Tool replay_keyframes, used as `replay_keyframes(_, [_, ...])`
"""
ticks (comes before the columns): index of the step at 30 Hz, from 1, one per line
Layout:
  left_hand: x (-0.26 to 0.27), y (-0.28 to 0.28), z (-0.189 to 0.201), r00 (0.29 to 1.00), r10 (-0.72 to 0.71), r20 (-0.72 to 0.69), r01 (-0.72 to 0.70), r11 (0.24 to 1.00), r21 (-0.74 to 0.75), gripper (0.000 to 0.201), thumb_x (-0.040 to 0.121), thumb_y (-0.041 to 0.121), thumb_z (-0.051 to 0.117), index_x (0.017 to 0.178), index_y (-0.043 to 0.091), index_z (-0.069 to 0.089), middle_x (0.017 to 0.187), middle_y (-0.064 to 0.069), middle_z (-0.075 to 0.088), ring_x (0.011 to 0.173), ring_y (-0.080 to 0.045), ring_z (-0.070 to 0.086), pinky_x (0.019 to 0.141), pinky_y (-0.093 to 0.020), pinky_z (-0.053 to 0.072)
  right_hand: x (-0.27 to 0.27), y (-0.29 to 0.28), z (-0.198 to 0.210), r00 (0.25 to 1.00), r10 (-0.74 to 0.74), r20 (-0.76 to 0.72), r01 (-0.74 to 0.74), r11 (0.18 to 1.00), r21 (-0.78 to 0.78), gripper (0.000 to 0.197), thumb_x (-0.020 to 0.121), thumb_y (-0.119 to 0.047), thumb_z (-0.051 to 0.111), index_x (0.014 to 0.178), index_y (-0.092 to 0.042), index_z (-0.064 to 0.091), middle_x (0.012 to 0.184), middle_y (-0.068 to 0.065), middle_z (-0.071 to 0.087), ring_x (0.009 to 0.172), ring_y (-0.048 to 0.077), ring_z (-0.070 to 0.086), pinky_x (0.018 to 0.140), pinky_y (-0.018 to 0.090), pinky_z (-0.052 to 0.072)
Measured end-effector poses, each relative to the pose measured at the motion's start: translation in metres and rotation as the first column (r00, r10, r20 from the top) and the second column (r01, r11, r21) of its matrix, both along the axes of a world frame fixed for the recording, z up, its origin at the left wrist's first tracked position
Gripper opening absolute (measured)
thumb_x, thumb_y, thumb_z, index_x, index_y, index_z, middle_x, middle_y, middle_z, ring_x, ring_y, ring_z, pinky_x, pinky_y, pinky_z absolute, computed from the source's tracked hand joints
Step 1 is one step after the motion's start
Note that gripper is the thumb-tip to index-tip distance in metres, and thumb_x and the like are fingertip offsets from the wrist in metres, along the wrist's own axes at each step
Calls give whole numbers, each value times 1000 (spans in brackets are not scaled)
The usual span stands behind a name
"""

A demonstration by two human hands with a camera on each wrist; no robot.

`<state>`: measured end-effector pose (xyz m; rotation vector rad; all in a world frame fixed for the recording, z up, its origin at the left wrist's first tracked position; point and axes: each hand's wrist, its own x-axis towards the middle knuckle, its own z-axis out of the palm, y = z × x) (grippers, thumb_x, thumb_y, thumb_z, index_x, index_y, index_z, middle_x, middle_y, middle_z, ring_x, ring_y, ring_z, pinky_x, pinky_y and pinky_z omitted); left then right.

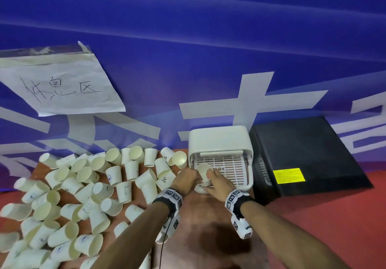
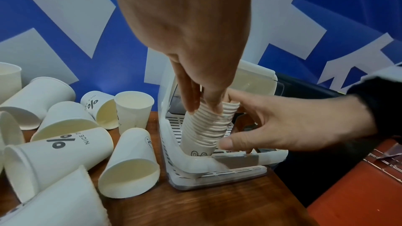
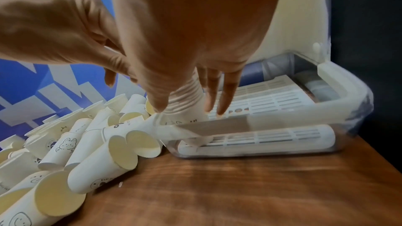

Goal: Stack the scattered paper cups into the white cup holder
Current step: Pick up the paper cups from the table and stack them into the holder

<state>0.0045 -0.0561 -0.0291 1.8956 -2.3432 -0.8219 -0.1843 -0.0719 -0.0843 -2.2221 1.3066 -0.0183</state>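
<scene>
The white cup holder [image 1: 219, 139] stands at the back of the wooden table, its slatted tray open toward me. A tall nested stack of paper cups [image 1: 203, 169] leans in the tray's left front corner. My left hand [image 1: 189, 180] pinches the upper rims of the stack [image 2: 204, 131] from above. My right hand [image 1: 211, 177] wraps it from the right, thumb [image 2: 226, 143] low on the stack and fingers [image 3: 226, 95] behind. In the right wrist view the stack [image 3: 187, 114] shows between thumb and fingers. Several loose paper cups [image 1: 83, 185] lie scattered to the left.
A black box [image 1: 309, 156] sits tight against the holder's right side. A blue banner with a taped paper sign [image 1: 60, 85] forms the wall behind. Bare wood [image 1: 204, 216] lies in front of the holder, and loose cups [image 2: 128, 169] reach up to its left wall.
</scene>
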Motion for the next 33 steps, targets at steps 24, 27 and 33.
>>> replay_keyframes(24, [26, 6, -6, 990, -94, -107, 60, 957, -284, 34, 102, 31, 49, 131, 15, 51, 130, -3, 55, 107, -17, 55, 83, -29, 51, 15, -40, 21, 988, 37, -151, -45, 998, -47, 52, 81, -47, 61, 118, -13, 51, 128, 9, 54, 99, 35, 65, 75, 38, 52])
replay_keyframes(27, [50, 24, -15, 998, -55, -39, 41, 957, -286, 26, 99, 29, 48, 121, 14, 53, 122, -4, 51, 86, -24, 58, 61, -32, 47, 13, -36, 22, 978, 71, -196, -80, 996, -40, 47, 76, -45, 59, 109, -13, 53, 134, 7, 49, 93, 36, 65, 70, 35, 48])
replay_keyframes(33, [82, 46, -39, 959, -38, 281, 21, 998, 61, 35, 101, 33, 48, 130, 13, 52, 130, -6, 47, 109, -30, 58, 73, -37, 45, 11, -23, 25, 946, 150, -289, -168, 985, -37, 44, 80, -35, 56, 117, -12, 51, 132, 9, 50, 100, 32, 62, 75, 36, 48])
